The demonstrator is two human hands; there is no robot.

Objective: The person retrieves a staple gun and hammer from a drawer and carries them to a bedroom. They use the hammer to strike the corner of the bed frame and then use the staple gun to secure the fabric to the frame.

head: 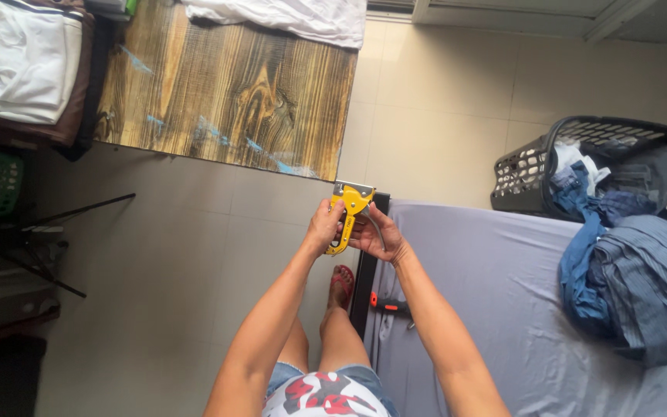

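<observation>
Looking down from the head camera, I find both hands raised in front of me on a yellow staple gun (351, 210). My left hand (323, 227) is curled round its body on the outer side, fingers closed on the yellow casing. My right hand (378, 234) cups the tool from the other side, fingers wrapped at the grey lever; I cannot tell how hard it presses. The tool's metal head points away from me, toward the corner of the wooden counter (229, 93) just beyond the hands.

In my judgement good handling here means a firm two-handed hold, fingertips kept off the metal nose, and the nose aimed away from my leg and sandalled foot (340, 283) directly below the hands.

Just below my right hand a red-and-black handled tool (387, 304) lies on the grey sheet of the bed (503, 309). Well off to the right of that hand, folded blue clothes (642, 286) lie on the bed, with a dark laundry basket (526, 174) behind them. Pale floor tiles (434, 116) lie below
</observation>
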